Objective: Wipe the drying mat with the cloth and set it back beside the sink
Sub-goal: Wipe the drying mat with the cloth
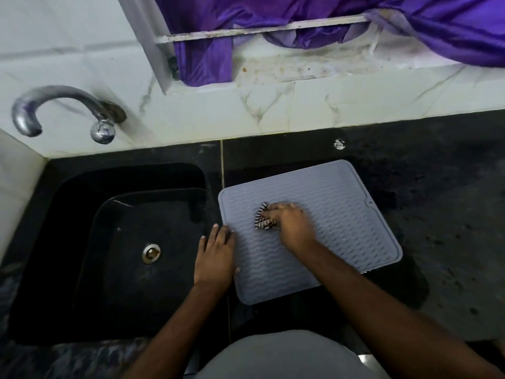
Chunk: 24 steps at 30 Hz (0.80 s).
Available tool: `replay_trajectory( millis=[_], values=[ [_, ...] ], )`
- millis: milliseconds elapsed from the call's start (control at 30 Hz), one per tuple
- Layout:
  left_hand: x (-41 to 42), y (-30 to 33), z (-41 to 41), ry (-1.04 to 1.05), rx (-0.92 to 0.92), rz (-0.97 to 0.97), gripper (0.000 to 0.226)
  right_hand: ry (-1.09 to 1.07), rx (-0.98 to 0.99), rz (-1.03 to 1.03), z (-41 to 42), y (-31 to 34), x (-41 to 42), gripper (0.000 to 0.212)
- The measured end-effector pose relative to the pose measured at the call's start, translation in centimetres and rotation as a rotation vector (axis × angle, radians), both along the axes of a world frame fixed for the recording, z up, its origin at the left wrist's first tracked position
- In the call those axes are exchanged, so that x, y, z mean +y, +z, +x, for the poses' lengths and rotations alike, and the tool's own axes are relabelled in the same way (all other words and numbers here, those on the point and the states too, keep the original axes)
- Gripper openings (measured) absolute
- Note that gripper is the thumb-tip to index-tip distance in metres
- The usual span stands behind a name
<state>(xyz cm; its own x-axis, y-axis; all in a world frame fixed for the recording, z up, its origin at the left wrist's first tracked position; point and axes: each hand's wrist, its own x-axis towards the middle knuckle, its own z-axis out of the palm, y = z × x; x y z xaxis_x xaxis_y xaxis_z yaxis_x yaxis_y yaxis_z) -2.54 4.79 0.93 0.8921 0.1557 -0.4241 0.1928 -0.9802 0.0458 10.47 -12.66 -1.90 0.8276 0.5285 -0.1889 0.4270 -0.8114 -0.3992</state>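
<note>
A pale grey ribbed drying mat lies flat on the black counter, just right of the sink. My right hand grips a bunched black-and-white striped cloth and presses it on the mat's left middle. Only the cloth's left part shows past my fingers. My left hand lies flat with straight fingers on the mat's left edge, at the strip between mat and sink.
A chrome tap curves out from the white tiled wall above the sink. The dark counter stretches to the right of the mat. A purple curtain hangs over the window ledge behind.
</note>
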Motion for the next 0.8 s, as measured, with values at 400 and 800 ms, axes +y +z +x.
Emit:
replay_trajectory(
  millis=[400,800],
  values=[
    [-1.0,0.4,-0.1,-0.014,-0.016,0.079,0.08,0.312,-0.184,0.014,-3.2,-0.6,5.6,0.049],
    [-1.8,0.2,1.0,-0.022,0.001,0.087,0.076,0.016,-0.264,-0.238,1.2,1.7,1.4,0.043]
  ],
)
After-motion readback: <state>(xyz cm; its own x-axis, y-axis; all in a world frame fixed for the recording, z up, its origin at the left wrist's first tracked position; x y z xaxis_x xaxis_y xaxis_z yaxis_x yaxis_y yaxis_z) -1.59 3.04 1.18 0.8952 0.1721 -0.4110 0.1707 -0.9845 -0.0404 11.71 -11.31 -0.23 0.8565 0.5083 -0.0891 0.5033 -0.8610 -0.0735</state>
